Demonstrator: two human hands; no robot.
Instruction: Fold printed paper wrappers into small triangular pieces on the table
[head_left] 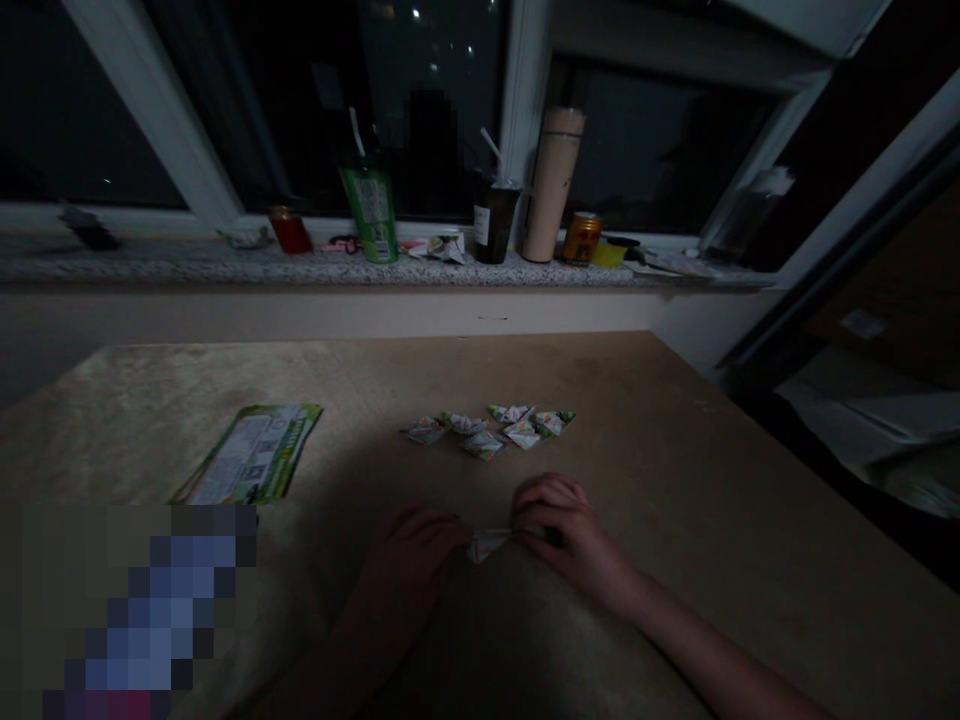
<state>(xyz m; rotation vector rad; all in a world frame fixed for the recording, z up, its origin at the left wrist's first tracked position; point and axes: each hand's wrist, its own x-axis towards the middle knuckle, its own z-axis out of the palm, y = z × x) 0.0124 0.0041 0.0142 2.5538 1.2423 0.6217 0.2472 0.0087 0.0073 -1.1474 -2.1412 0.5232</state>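
Observation:
A small folded paper piece [489, 546], whitish with printed marks, is pinched between my two hands just above or on the table. My left hand [420, 550] lies in shadow and grips its left end with the fingertips. At its right end, the thumb and fingers of my right hand [561, 525] close on the paper. Beyond my hands sits a loose group of several similar folded paper pieces [484, 444], printed in white, green and red. A flat green and white printed packet [251, 455] lies on the table to the left.
The brown table [637, 420] reaches to the wall under a window. Along the speckled sill [450, 270] stand a green cup [371, 215] with a straw, a dark cup [493, 220], a tall pink flask [553, 190], a gold can [582, 240] and a red jar [290, 232]. The lower left corner is pixelated.

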